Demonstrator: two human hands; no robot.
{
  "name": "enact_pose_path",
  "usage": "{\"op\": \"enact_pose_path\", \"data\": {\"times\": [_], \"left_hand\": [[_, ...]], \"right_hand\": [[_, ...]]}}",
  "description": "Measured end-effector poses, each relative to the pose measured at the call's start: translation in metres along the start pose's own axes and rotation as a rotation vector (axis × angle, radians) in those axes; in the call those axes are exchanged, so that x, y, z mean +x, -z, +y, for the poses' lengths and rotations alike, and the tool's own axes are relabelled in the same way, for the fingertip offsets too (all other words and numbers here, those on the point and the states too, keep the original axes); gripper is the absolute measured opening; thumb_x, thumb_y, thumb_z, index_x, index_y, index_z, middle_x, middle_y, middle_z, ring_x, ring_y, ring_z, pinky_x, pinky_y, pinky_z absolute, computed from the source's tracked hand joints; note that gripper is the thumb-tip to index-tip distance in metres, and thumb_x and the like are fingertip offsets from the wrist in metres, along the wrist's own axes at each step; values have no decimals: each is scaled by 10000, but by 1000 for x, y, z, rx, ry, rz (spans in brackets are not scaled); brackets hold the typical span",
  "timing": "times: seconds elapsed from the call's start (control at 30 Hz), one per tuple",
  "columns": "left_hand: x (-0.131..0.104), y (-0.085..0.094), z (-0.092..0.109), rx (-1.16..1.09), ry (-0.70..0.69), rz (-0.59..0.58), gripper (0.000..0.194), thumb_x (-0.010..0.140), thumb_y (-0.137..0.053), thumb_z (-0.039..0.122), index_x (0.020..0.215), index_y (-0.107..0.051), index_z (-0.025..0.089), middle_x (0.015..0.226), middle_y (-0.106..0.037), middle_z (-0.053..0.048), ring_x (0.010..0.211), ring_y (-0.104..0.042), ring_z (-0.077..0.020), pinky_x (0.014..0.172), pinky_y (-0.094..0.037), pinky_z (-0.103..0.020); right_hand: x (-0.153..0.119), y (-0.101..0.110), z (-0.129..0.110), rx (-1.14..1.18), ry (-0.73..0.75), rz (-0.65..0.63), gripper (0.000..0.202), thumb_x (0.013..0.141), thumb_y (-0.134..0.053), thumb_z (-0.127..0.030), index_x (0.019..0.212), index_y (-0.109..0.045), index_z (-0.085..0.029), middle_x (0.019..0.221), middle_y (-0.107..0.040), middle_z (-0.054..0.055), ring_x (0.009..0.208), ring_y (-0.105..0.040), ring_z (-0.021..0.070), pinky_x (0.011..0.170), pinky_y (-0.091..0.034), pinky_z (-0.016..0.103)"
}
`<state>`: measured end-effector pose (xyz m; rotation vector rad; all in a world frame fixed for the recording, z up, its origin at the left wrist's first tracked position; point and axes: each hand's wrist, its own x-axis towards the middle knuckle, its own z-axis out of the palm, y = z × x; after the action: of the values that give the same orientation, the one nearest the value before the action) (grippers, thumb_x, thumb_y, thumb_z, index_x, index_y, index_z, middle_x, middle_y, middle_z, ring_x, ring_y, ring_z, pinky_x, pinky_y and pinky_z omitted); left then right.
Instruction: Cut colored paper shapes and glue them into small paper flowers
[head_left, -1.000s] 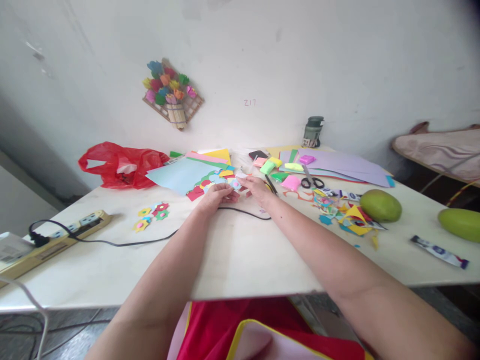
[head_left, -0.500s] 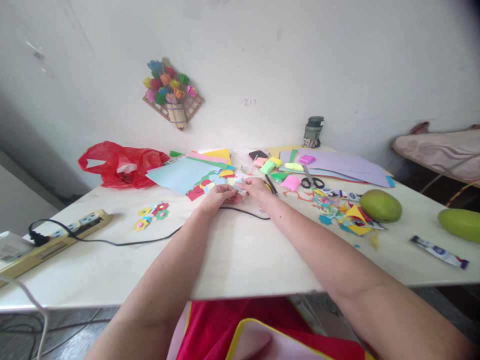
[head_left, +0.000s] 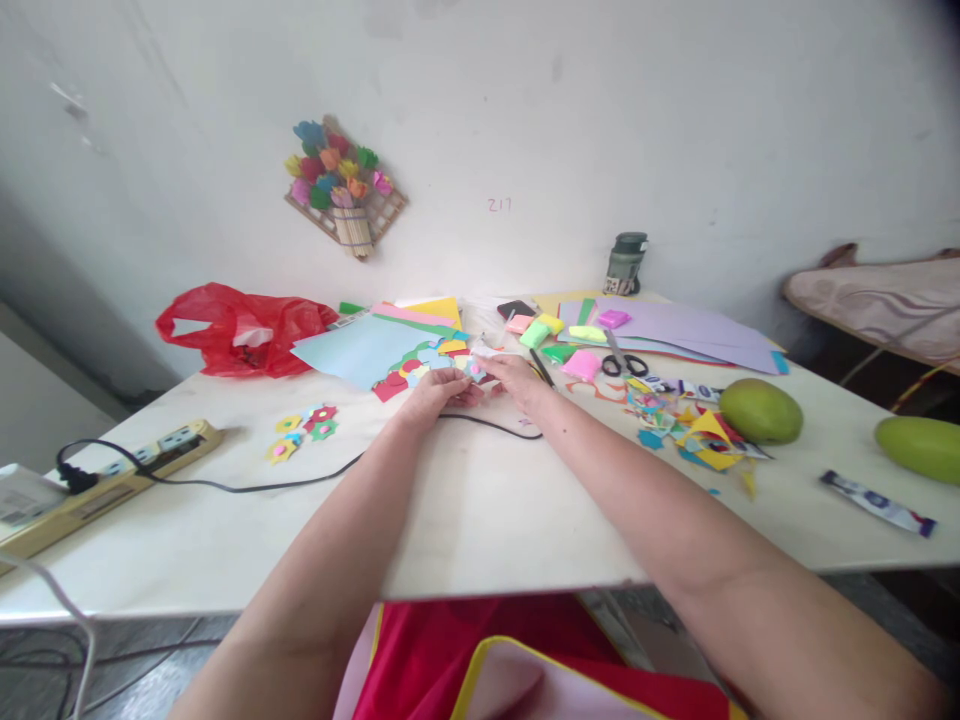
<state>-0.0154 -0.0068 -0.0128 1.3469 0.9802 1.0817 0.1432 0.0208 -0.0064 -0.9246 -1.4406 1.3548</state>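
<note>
Head view shows a pale-blue, pink-centred flower (head_left: 475,369).

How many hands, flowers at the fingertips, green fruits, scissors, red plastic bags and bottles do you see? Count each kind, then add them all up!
Hands: 2 (left hand, right hand)
Blue flower at the fingertips: 1
Green fruits: 2
Scissors: 1
Red plastic bag: 1
Bottle: 1
Total: 8
</note>
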Motion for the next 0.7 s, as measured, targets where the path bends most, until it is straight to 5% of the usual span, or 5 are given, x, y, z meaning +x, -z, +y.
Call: {"op": "enact_pose_path", "data": {"times": [0.33,0.7], "left_hand": [[0,-2,2,-25,22,-3,252,650,-681,338,706,-560,124,740,-679,-99,637,-627,-152,661,-493,-285],[4,-3,-4,-57,-57,84,359,683,-649,470,745,-547,131,685,-659,-62,577,-614,-129,628,-489,-266]], "right_hand": [[8,2,8,-21,1,0,229,572,-687,-339,671,-625,-142,623,-601,0,554,-500,90,488,-348,211],[4,0,5,13,10,-49,256,642,-646,-402,687,-624,-151,647,-624,16,658,-570,127,507,-361,215]]}}
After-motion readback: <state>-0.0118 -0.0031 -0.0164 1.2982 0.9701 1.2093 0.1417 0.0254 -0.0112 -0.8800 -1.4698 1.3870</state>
